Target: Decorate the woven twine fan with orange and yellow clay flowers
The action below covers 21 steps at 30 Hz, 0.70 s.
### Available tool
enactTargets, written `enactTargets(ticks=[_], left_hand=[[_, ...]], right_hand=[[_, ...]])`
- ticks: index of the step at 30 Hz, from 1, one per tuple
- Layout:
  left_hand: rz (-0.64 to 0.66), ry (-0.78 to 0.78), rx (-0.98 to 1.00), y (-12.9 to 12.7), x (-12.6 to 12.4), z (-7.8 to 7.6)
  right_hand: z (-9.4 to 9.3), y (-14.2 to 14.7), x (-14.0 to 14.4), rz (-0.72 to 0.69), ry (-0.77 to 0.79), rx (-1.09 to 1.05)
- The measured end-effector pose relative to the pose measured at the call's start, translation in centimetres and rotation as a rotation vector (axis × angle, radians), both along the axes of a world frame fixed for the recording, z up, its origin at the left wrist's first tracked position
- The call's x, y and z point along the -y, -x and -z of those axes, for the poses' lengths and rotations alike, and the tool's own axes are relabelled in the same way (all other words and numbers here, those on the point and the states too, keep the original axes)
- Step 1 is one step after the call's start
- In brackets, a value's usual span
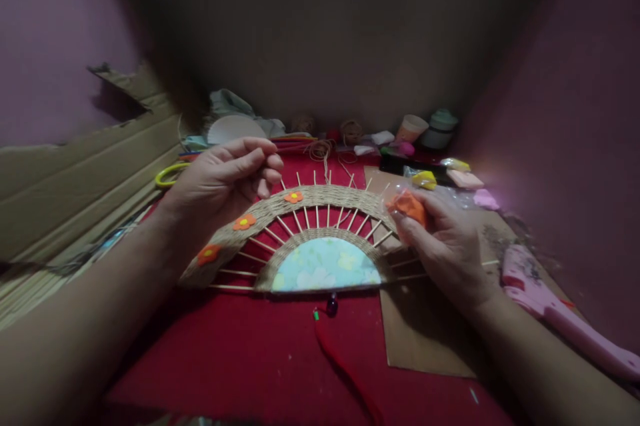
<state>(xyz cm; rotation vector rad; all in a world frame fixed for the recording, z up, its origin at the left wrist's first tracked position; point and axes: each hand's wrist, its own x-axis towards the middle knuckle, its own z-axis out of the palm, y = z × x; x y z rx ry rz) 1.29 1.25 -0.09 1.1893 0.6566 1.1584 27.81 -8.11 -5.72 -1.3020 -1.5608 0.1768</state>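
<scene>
Red tabletop (240, 346) bears a semicircular woven-straw fan (325, 197), center frame; at center-right, the right hand (450, 246) clasps an orange, clay-like lump (409, 206) in clear plastic (389, 193), which a slackened hold could drop. Left hand (220, 176) pinches, contents unclear.

We find a red tabletop (240, 353) bearing a half-round woven fan (325, 196), its right part overlapping a flat brown board (425, 343). We record a red tassel (341, 363) below the fan's straight edge, and a paper cup (412, 129) beside a lidded jar (440, 130) toward the back.
</scene>
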Motion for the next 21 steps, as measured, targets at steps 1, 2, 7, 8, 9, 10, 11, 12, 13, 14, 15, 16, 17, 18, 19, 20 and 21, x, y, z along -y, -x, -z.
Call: enactTargets(ticks=[1,2,7,8,9,10,11,12,13,14,15,16,17,18,19,20,21], left_hand=[[-0.002,-0.007,-0.018,-0.1,0.0,0.0],[0.004,-0.017,-0.045,-0.2,0.1,0.1],[0.059,-0.141,-0.385,-0.8,-0.1,0.4],[0.05,-0.194,-0.489,-1.0,-0.5,0.4],[0.041,-0.249,-0.594,-1.3,-1.0,0.5],[0.038,-0.311,-0.709,-1.7,-1.6,0.6],[0.045,-0.361,-0.815,-2.1,-2.2,0.8],[0.06,-0.415,-0.925,-2.6,-3.0,1.0],[0.062,-0.49,-1.043,-3.2,-3.7,1.3],[0.049,-0.529,-1.095,-3.7,-4.4,1.6],[0.037,-0.561,-1.136,-4.2,-5.0,1.9],[0.022,-0.596,-1.172,-4.7,-5.5,2.2],[0.011,-0.624,-1.196,-5.2,-5.9,2.5],[0.005,-0.656,-1.223,-5.6,-6.2,2.7],[0.004,-0.689,-1.248,-5.9,-6.5,2.8],[0.01,-0.719,-1.269,-6.2,-6.6,3.0],[0.019,-0.747,-1.287,-6.4,-6.8,3.1]], right_hand=[[0.1,-0.1,-0.1,-0.002,0.019,-0.039],[0.2,-0.2,-0.1,-0.005,0.035,-0.08],[0.1,-0.2,-0.6,-0.007,0.04,-0.191],[0.0,-0.2,-0.6,-0.006,0.039,-0.19],[-0.1,-0.2,-0.6,-0.006,0.042,-0.184],[-0.2,-0.2,-0.6,-0.004,0.044,-0.175],[-0.3,-0.2,-0.5,0.0,0.042,-0.166],[-0.4,-0.2,-0.5,0.004,0.038,-0.155],[-0.4,-0.2,-0.5,0.005,0.032,-0.145],[-0.4,-0.3,-0.5,0.003,0.025,-0.139],[-0.4,-0.3,-0.5,-0.002,0.018,-0.138],[-0.3,-0.3,-0.6,-0.008,0.011,-0.141],[-0.2,-0.4,-0.6,-0.014,0.004,-0.145],[-0.1,-0.4,-0.7,-0.016,-0.004,-0.149],[-0.1,-0.4,-0.7,-0.017,-0.012,-0.152],[0.0,-0.4,-0.8,-0.017,-0.02,-0.155],[0.0,-0.4,-0.8,-0.016,-0.026,-0.159]])
